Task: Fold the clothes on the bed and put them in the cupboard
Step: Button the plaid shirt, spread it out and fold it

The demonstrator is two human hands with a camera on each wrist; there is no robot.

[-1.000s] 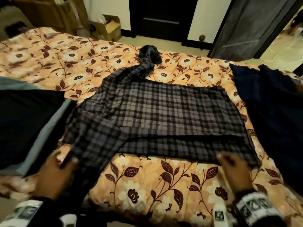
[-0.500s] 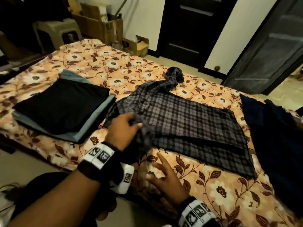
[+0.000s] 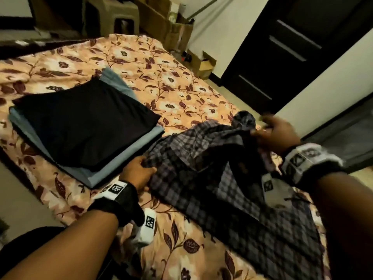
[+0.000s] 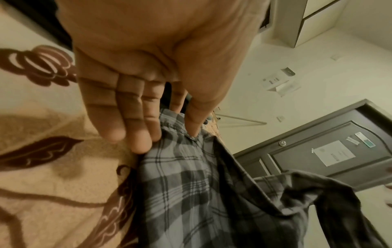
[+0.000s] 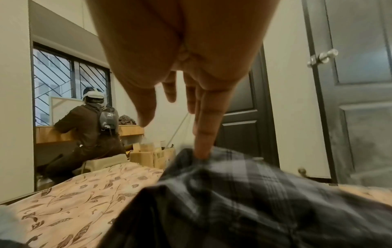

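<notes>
A grey plaid shirt [image 3: 212, 178] lies rumpled on the floral bed [image 3: 161, 81], one sleeve bunched at its far end. My left hand [image 3: 139, 170] pinches the shirt's left edge between thumb and fingers; in the left wrist view the thumb rests on the plaid shirt [image 4: 191, 193] and the left hand [image 4: 169, 139] lies low on the bedspread. My right hand [image 3: 270, 130] reaches the bunched sleeve with straight fingers. In the right wrist view one fingertip of the right hand [image 5: 172, 139] touches the plaid shirt [image 5: 233, 193], thumb apart. A folded stack [image 3: 84, 122], black over grey-blue, sits to the left.
Cardboard boxes [image 3: 173, 27] and a plastic stool [image 3: 115, 17] stand beyond the bed's far side. A dark door [image 3: 292, 47] is at the far right. In the right wrist view another person [image 5: 89, 127] faces a window.
My view has swung left. The left hand went from the near sleeve to the shirt's left edge. The right hand left the near hem and reached the far bunched sleeve.
</notes>
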